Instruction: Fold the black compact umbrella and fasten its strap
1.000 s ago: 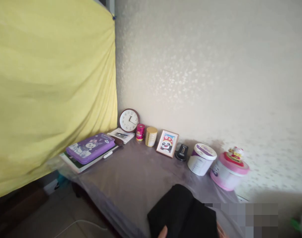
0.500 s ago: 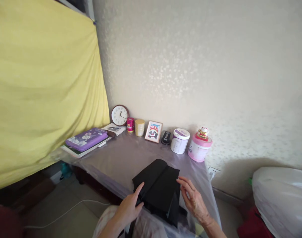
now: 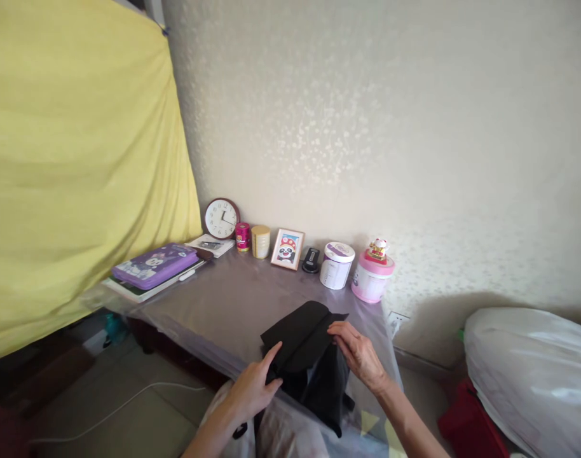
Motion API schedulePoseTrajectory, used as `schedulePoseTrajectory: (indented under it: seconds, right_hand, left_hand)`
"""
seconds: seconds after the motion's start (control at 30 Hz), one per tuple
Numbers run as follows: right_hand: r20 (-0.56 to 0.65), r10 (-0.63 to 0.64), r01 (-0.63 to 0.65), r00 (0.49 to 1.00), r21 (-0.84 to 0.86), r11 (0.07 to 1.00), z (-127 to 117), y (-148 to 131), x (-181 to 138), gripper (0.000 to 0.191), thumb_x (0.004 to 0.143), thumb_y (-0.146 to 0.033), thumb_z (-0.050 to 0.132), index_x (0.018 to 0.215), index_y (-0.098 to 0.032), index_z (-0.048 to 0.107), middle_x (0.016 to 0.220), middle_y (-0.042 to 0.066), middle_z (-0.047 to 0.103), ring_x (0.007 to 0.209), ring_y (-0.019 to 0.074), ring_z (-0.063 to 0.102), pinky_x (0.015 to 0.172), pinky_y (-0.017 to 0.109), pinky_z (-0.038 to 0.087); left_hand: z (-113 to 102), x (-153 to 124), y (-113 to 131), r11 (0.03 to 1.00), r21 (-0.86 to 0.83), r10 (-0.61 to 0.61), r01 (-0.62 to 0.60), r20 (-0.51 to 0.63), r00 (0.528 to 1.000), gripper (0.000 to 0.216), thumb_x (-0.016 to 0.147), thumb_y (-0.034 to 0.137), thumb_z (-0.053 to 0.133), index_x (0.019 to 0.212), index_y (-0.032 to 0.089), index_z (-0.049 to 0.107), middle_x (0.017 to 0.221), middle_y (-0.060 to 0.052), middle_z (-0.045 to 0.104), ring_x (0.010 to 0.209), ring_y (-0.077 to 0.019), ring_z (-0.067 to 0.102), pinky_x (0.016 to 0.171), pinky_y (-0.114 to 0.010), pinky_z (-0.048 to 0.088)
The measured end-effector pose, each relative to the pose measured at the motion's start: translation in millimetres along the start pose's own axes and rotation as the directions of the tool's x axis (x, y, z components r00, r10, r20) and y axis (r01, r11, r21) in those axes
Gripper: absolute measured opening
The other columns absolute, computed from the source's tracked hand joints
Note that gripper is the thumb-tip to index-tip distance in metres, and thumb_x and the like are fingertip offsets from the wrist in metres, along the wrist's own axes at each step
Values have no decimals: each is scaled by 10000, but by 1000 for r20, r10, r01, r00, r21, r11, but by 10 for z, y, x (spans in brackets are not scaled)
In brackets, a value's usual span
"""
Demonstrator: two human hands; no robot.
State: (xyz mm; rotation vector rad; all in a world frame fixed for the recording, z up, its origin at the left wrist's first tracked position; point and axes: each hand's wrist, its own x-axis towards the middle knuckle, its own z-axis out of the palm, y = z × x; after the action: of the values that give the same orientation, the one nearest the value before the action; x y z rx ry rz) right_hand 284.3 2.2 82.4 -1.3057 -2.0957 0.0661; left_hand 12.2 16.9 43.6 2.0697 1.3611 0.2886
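A folded piece of black cloth [image 3: 302,346] lies over the near edge of the table, its lower part hanging down in loose folds. At its left side my left hand [image 3: 255,388] holds the edge, thumb and index finger apart on the fabric; the other fingers are partly hidden. My right hand [image 3: 360,356] pinches the upper right corner of a flap and lifts it off the layers below. What lies under the flap is in shadow.
Along the wall stand a clock [image 3: 222,218], a pink can [image 3: 243,236], a beige cup [image 3: 260,242], a panda picture frame [image 3: 288,249], a black stapler-like object [image 3: 311,260], a white tub [image 3: 337,265] and a pink-lidded tub [image 3: 372,275] bearing a cat figurine. A purple case [image 3: 154,265] lies left.
My right hand has raised and drawn the flap's right corner up and leftward, exposing folds beneath. My left hand stays at the left edge. The camera view has shifted slightly.
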Motion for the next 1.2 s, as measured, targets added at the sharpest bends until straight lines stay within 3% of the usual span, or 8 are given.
schedulePoseTrajectory:
  seconds: [0.13, 0.27, 0.4, 0.6, 0.7, 0.83, 1.0, 1.2]
  right_hand:
    - [-43, 10, -11, 999, -10, 1000, 51, 1, 251, 268, 960, -230, 316, 1055, -230, 566, 1030, 73, 621, 902, 172, 634, 798, 300, 520]
    - [-49, -11, 9, 999, -42, 999, 268, 26, 530, 252, 964, -222, 315, 1010, -226, 563, 984, 62, 605, 873, 164, 627, 787, 285, 515]
    - [4, -38, 38, 999, -136, 990, 555, 49, 739, 249, 967, -205, 328, 980, -222, 577, 983, 54, 603, 868, 156, 625, 785, 259, 506]
    - [111, -7, 40, 994, -297, 954, 894, 124, 792, 216, 958, -178, 383, 940, -214, 595, 991, 48, 601, 792, 134, 623, 705, 210, 495]
    - [137, 3, 43, 990, -334, 942, 968, 163, 763, 191, 942, -156, 416, 939, -204, 601, 992, 48, 599, 793, 132, 621, 703, 204, 490]
    - [156, 13, 46, 988, -369, 928, 991, 177, 756, 176, 936, -156, 430, 949, -203, 600, 1009, 48, 596, 783, 127, 618, 697, 198, 487]
    - [160, 25, 39, 987, -387, 921, 1013, 176, 789, 183, 936, -165, 427, 948, -201, 605, 1015, 48, 594, 747, 118, 615, 674, 193, 483]
    - [143, 38, 11, 989, -328, 945, 963, 159, 791, 185, 938, -179, 421, 970, -196, 603, 1043, 60, 582, 730, 123, 618, 665, 216, 497]
  left_hand:
    - [115, 51, 35, 990, 126, 56, -59, 31, 998, 701, 853, 310, 450, 1472, 212, 138, 963, -101, 683, 897, -231, 644, 760, -288, 437]
    - [226, 83, -2, 981, 175, 79, -88, 61, 995, 717, 872, 295, 405, 1474, 121, 57, 1025, -143, 675, 935, -242, 640, 785, -300, 438]
    - [266, 94, -28, 980, 176, 81, -96, 92, 992, 670, 879, 290, 374, 1459, 60, 129, 1075, -183, 658, 975, -265, 633, 809, -322, 444]
    - [219, 66, 0, 980, 168, 88, -106, 109, 990, 634, 868, 258, 372, 1444, 64, 196, 1193, -187, 610, 1035, -262, 609, 856, -319, 433]
    - [193, 29, 27, 984, 171, 40, -55, 89, 995, 707, 866, 266, 382, 1461, 46, 71, 1170, -190, 625, 1022, -261, 614, 849, -317, 435]
    - [146, -34, 93, 988, 155, 8, -12, 26, 1000, 824, 846, 246, 424, 1454, 137, -122, 1245, -158, 583, 983, -232, 628, 821, -293, 444]
    - [82, -30, 232, 961, 276, 15, -26, 39, 999, 813, 829, 212, 471, 1463, 275, -34, 1180, -121, 579, 1013, -253, 605, 824, -322, 462]
    - [153, 117, 299, 924, 381, -83, 13, 168, 982, 834, 801, 121, 521, 1456, 336, 50, 1095, -123, 621, 925, -288, 655, 775, -399, 502]
